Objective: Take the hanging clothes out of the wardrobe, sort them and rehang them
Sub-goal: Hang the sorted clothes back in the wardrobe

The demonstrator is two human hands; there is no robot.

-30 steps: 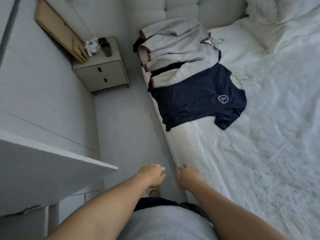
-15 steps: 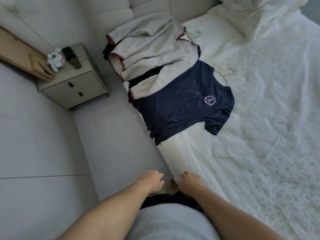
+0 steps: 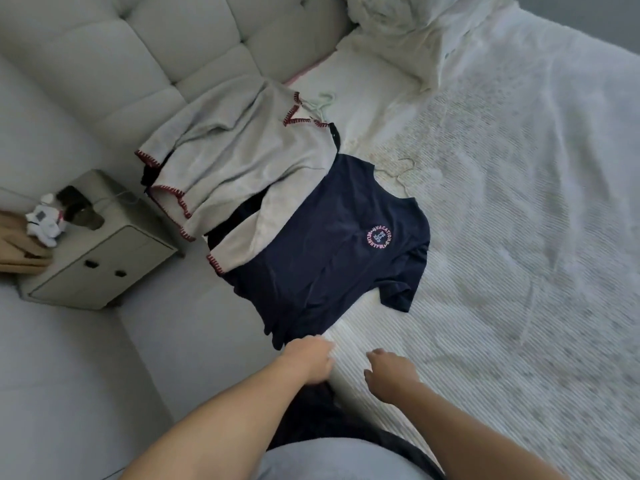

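Observation:
A navy T-shirt (image 3: 322,258) with a round pink print lies flat on the near left part of the white bed (image 3: 519,237), its hem hanging over the bed's edge. A grey garment (image 3: 242,150) with red stitched edges lies partly over it, toward the headboard. A pale hanger (image 3: 322,100) shows at the grey garment's collar, and a thin hanger (image 3: 398,173) lies at the navy collar. My left hand (image 3: 308,358) reaches out just below the navy hem, fingers loosely curled and holding nothing. My right hand (image 3: 391,375) hovers over the bedspread beside it, also holding nothing.
A bedside cabinet (image 3: 100,258) with two drawers stands left of the bed, with a dark cup and a small white toy on top. A tufted headboard (image 3: 173,46) runs along the back. Bunched white bedding (image 3: 415,26) lies at the bed's head. Bare floor separates cabinet and bed.
My view has swung right, from the wardrobe and floor toward the bed. Both hands have moved forward and apart, with the left now close to the navy T-shirt's hem.

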